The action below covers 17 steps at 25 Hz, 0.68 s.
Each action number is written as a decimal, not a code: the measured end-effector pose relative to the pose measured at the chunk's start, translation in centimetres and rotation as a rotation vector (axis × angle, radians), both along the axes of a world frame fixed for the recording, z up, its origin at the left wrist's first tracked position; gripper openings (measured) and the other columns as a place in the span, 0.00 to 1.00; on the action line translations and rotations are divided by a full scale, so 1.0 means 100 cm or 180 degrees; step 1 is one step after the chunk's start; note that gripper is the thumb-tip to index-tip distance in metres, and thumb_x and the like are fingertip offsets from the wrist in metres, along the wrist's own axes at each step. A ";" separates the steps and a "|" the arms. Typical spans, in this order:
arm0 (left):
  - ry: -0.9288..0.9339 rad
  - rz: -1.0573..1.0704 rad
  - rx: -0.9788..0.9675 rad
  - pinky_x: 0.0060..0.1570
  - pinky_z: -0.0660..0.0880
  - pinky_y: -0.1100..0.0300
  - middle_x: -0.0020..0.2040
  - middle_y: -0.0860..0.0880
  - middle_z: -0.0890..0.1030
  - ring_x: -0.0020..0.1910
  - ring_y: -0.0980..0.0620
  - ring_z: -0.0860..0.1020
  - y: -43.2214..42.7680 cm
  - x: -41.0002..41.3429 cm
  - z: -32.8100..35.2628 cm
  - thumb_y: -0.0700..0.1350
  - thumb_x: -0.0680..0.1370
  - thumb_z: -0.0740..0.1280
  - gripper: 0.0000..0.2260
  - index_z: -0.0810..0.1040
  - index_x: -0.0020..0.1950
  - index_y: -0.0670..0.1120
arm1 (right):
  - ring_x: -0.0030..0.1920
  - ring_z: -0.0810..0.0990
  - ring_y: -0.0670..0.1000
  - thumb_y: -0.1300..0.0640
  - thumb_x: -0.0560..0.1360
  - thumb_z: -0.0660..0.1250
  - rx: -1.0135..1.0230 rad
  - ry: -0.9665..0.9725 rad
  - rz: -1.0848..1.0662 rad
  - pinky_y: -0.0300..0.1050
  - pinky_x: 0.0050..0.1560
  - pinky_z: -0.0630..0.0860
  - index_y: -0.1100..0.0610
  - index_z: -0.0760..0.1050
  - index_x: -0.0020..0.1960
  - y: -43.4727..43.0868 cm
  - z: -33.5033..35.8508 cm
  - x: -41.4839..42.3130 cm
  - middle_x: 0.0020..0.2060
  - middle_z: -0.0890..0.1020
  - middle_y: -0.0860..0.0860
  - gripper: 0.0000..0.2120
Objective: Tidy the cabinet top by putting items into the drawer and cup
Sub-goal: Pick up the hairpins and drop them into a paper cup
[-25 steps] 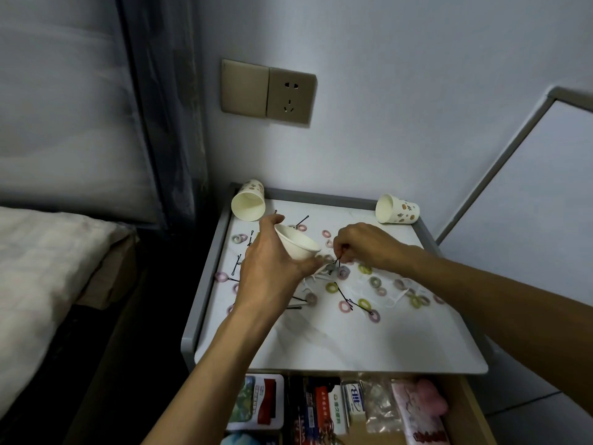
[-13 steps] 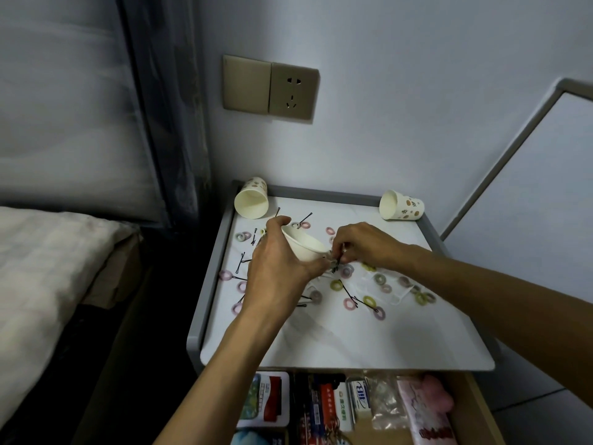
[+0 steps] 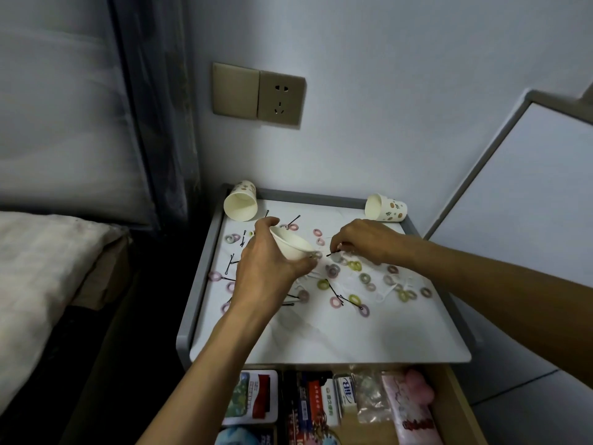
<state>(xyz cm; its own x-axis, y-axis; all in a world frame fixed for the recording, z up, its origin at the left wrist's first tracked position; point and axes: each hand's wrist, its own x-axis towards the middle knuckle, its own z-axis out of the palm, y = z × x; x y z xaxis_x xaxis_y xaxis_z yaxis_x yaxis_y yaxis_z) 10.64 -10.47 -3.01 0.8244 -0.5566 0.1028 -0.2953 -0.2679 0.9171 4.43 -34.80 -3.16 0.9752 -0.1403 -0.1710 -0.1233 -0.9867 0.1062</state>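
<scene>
Black hairpin points left — toward cup.

Fixed on the pale wall, a tan switch right beside a matching socket. At the left, a grey curtain hanging near a bed with a white cover. At the right, a white panel with a grey frame.

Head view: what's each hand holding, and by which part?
Left hand grips the tilted paper cup round its side wall. Right hand pinches a black hairpin by one end.
</scene>
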 end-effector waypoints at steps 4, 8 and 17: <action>0.0000 -0.0095 0.0002 0.50 0.71 0.58 0.61 0.50 0.77 0.59 0.48 0.74 0.000 -0.006 0.001 0.49 0.66 0.79 0.37 0.66 0.70 0.51 | 0.51 0.79 0.53 0.70 0.74 0.63 0.0004 0.0125 -0.0292 0.43 0.40 0.69 0.51 0.77 0.64 0.003 0.007 -0.007 0.52 0.81 0.52 0.23; -0.0021 -0.0156 0.0053 0.48 0.69 0.59 0.61 0.50 0.76 0.57 0.49 0.74 0.002 -0.009 0.000 0.49 0.66 0.79 0.37 0.65 0.70 0.51 | 0.45 0.80 0.48 0.65 0.78 0.64 0.0164 -0.0394 -0.0453 0.43 0.45 0.76 0.56 0.81 0.56 0.002 0.019 -0.012 0.48 0.84 0.53 0.11; -0.0124 -0.0253 0.0281 0.37 0.65 0.63 0.57 0.53 0.77 0.49 0.55 0.73 0.000 -0.015 -0.003 0.50 0.65 0.79 0.38 0.64 0.70 0.52 | 0.41 0.78 0.33 0.62 0.75 0.70 0.1442 -0.0806 -0.0059 0.26 0.43 0.69 0.54 0.85 0.50 0.059 0.067 -0.005 0.39 0.81 0.38 0.07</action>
<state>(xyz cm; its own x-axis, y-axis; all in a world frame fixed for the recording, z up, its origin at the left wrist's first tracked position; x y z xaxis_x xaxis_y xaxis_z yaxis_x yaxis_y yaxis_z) 9.16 -10.42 -3.30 0.7736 -0.6284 0.0816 -0.3538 -0.3215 0.8783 3.92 -28.92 3.53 0.9920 -0.1244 0.0226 -0.1075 -0.9242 -0.3665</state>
